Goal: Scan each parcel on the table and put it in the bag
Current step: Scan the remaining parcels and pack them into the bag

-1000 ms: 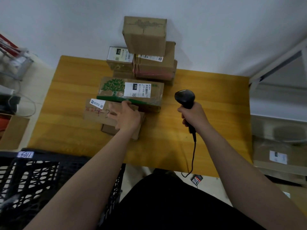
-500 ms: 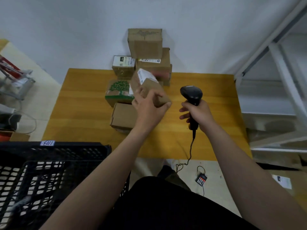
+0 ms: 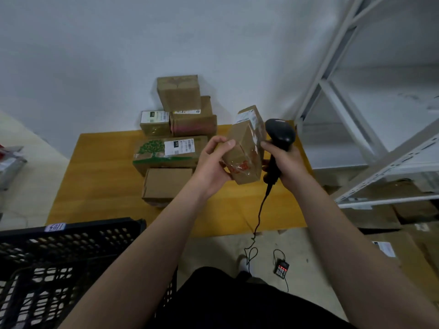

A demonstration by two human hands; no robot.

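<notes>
- Two hands meet above the right part of the bench (image 3: 99, 176) in the head view. The left hand (image 3: 212, 163) grips a brown parcel (image 3: 244, 150) from its left side, with the thumb on the near face and the fingers curled behind.
- The parcel is held up off the bench and tilted. Its white label is at the far upper end, and clear tape and red marks show on the near face.
- The right hand (image 3: 286, 160) is wrapped round the handle of a black scanner (image 3: 280, 131). The scanner's head sits just beside the parcel's right edge, near the label.
- A cable (image 3: 259, 214) hangs from the scanner handle past the bench edge to the floor, near a small device with red lights (image 3: 281, 268).
- More boxes lie on the bench to the left. A plain box (image 3: 166, 184) is nearest, with a tree-printed box (image 3: 166, 150) behind it. Further back, a small labelled box (image 3: 154, 122) sits beside a taped box (image 3: 193, 122), and a top box (image 3: 178, 92) sits on that one, by the wall.
- A black crate (image 3: 71, 257) stands at the near left, and a white rack (image 3: 356, 91) stands to the right.
</notes>
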